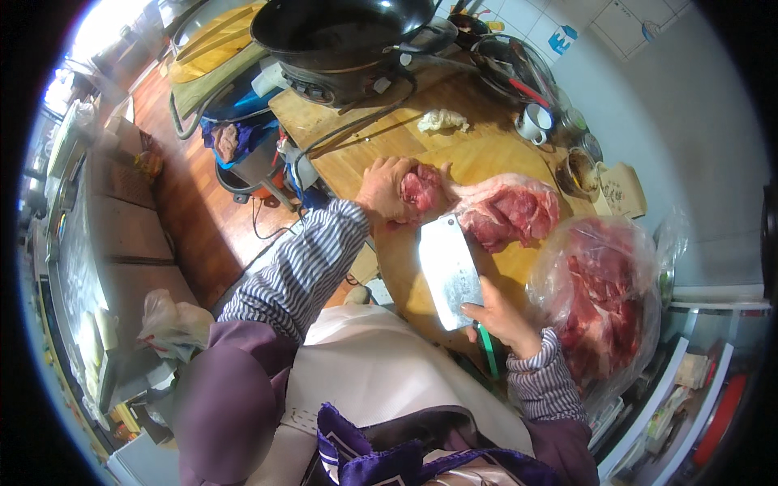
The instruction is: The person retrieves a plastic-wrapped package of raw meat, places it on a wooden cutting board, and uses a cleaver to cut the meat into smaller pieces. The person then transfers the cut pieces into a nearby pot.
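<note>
My left hand (384, 189) grips a chunk of raw red meat (421, 188) at the left part of a round wooden cutting board (398, 276). Just right of it lies a larger slab of raw meat (510, 209) with a pale layer of fat along its far side. I cannot tell whether the two pieces are joined. My right hand (504, 319) holds a broad-bladed cleaver (448, 273), thumb on the blade. The blade's far end is close to the meat's near edge. Right of the board, a clear plastic bag (598, 291) contains more raw meat.
A large black wok (340, 30) stands on a burner (331, 79) at the back, its cable (358, 124) crossing the wooden table. A crumpled white cloth or paper (442, 120), a white mug (535, 123) and a stained jar (576, 172) stand beyond the board. A grey panel (687, 152) borders the right.
</note>
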The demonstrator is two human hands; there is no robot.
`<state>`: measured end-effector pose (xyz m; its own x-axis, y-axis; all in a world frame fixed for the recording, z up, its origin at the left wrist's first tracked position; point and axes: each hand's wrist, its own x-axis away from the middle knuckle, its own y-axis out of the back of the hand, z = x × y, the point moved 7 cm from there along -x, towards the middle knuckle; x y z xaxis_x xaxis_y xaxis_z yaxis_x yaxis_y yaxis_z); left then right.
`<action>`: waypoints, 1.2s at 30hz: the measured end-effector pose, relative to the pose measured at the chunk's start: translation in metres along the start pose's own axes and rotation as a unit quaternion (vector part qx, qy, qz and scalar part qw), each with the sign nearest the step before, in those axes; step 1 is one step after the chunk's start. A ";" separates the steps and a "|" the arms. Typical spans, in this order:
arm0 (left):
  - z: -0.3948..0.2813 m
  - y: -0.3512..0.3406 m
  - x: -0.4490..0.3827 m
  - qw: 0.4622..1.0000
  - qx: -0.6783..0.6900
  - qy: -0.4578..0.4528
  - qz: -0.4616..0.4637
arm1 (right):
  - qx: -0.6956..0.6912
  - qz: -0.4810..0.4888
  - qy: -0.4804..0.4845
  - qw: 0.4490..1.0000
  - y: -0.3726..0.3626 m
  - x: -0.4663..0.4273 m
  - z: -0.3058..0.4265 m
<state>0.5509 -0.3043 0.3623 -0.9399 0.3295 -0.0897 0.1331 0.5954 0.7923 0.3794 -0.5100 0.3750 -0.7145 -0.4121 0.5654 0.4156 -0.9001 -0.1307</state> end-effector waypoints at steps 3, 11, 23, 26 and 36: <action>-0.002 -0.001 0.018 0.999 0.040 0.002 -0.031 | 0.027 0.023 -0.035 0.999 -0.002 -0.014 -0.003; -0.011 0.001 0.047 0.976 0.097 0.076 -0.177 | 0.003 0.049 0.039 0.998 -0.028 -0.039 0.012; 0.108 0.080 0.133 0.619 0.781 0.076 -0.035 | 0.272 0.088 0.000 0.958 -0.146 -0.081 0.067; 0.185 0.101 0.180 0.489 0.861 0.088 -0.113 | 0.345 0.149 0.020 0.926 -0.212 -0.127 0.090; 0.466 0.100 0.263 0.397 0.841 0.256 -0.266 | 0.266 0.051 -0.065 0.961 -0.287 -0.199 0.113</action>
<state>0.4636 0.1836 0.1364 -0.8594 -0.1064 0.5001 -0.5091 0.2696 -0.8174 0.4659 -0.1536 0.3917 -0.5930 -0.4421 0.6730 0.7330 -0.6424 0.2238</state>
